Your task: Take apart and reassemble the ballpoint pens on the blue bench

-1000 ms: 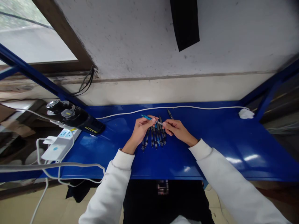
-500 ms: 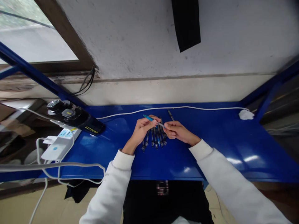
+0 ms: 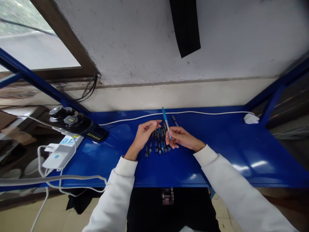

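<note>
Head view, surveyed left to right: I record a white power strip [image 3: 59, 156] at the left end of the blue worktop [image 3: 231, 138], with a black bottle [image 3: 79, 125] just beside it; whether the two touch, I cannot tell. Next comes the left hand [image 3: 145, 131], its grip loose and holding nothing that I can see, the fingertips near the upper end of a row of dark pens [image 3: 159, 140]. These lie roughly side by side. A blue pen [image 3: 165, 116] is raised by the right hand [image 3: 180, 136], whose grip is closed on its lower part; the pen slants, upper end toward the wall. Just beyond that hand, one separate dark pen [image 3: 174, 120] lies apart from the row. A crumpled white item [image 3: 251, 118] rests at the far right. I judge the step in hand to be the handling of this single pen, one-handed at this moment. In my assessment, the next move calls for a steady pinch and clearance over the row, lest the loose pens be knocked.
</note>
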### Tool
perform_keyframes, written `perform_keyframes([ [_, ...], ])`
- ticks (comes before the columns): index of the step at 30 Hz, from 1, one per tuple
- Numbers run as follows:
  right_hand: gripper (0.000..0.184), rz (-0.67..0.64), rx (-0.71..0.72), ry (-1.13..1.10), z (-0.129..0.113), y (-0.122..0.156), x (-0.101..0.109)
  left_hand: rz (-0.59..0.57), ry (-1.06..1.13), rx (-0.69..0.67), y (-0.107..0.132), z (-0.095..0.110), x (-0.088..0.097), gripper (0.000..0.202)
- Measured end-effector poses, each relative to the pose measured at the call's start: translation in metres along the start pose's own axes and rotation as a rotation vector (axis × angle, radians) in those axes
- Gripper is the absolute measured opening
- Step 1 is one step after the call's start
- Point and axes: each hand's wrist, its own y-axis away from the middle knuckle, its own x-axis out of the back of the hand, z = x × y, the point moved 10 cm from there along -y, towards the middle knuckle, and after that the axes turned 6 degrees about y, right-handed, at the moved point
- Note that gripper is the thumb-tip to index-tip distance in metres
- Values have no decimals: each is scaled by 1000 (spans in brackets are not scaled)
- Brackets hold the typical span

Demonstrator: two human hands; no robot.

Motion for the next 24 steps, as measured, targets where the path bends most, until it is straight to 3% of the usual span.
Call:
perform_keyframes([
  [5, 36, 220, 129, -58, -11, -2, 25, 239, 136, -56, -7, -2, 42, 44],
  [9, 34, 286, 174, -23, -11, -2, 35, 341, 240, -48, -8, -6, 58, 45],
  [15, 35, 291, 183, 199, -11, -4, 34, 352, 223, -33, -7, -10, 56, 44],
  [20, 37, 309, 154, 232, -9, -4, 36, 350, 206, -45, -7, -9, 54, 43],
  [24, 50, 326, 153, 131, -3, -5, 39, 341, 203, -41, -7, -10, 54, 43],
])
